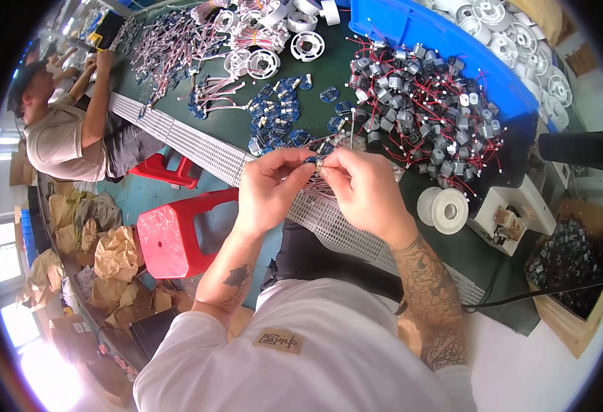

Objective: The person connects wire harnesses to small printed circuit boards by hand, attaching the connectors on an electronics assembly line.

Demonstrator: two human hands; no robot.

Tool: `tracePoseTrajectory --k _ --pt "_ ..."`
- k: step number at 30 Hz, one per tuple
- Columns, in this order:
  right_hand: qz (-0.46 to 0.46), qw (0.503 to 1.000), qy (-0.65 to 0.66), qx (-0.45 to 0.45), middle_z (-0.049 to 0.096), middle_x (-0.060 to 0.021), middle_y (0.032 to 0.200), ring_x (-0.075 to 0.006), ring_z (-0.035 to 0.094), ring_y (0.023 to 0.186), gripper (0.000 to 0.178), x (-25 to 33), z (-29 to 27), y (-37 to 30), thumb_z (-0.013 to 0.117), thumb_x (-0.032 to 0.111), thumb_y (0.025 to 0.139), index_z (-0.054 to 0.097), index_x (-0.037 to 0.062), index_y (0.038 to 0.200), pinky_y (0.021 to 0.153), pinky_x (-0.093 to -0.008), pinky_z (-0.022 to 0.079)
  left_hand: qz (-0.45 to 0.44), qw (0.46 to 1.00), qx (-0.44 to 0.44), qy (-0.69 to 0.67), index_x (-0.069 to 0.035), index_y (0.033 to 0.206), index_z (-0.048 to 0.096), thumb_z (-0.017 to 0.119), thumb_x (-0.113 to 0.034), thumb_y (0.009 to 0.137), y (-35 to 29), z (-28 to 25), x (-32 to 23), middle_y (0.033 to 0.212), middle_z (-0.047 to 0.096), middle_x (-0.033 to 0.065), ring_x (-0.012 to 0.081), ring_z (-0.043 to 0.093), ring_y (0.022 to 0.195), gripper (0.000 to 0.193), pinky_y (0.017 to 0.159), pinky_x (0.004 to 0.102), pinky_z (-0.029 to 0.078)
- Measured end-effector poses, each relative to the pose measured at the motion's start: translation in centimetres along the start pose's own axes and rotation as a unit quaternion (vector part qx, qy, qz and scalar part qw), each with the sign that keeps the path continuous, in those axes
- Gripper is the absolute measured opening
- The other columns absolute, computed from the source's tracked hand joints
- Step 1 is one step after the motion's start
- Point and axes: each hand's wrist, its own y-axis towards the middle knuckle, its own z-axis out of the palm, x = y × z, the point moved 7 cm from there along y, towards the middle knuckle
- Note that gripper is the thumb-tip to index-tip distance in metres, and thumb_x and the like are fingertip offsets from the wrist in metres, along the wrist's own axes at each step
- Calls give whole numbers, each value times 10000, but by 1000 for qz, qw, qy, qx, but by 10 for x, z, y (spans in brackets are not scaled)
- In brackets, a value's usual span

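My left hand [268, 187] and my right hand [365, 187] meet over the near edge of the table, fingertips pinched together. Between them is a small blue circuit board [311, 160], with a pale piece, possibly a connector, at the right fingertips. Fingers hide most of both parts. Just beyond lies a spread of blue circuit boards [279, 113]. Beyond my right hand a heap of small grey motors [418, 96] with red and black wires covers the table. Bundles of white and red wires [171, 51] lie farther off to the left.
A blue bin [446, 31] with white round housings [514, 51] stands behind the motors. A white spool [444, 210] and an open white box [514, 223] sit at right, near a carton of dark parts [569, 257]. Red stools [167, 237] and a seated person [68, 130] are at left.
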Motion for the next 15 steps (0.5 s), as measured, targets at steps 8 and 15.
tracePoseTrajectory --k 8,15 --pt "-67 990 -93 -86 670 -113 879 -308 644 802 307 13 -31 3 731 78 845 620 12 1123 748 -427 516 133 964 -207 100 71 1157 679 627 -36 915 37 -105 -32 843 664 33 89 596 764 270 698 212 469" --pt "-84 983 -165 1 651 -100 914 -284 634 862 148 9 -11 0 714 71 840 670 30 976 736 -391 527 167 888 -308 298 -46 1112 736 702 -157 893 114 -207 -24 861 702 47 127 591 717 248 694 273 473"
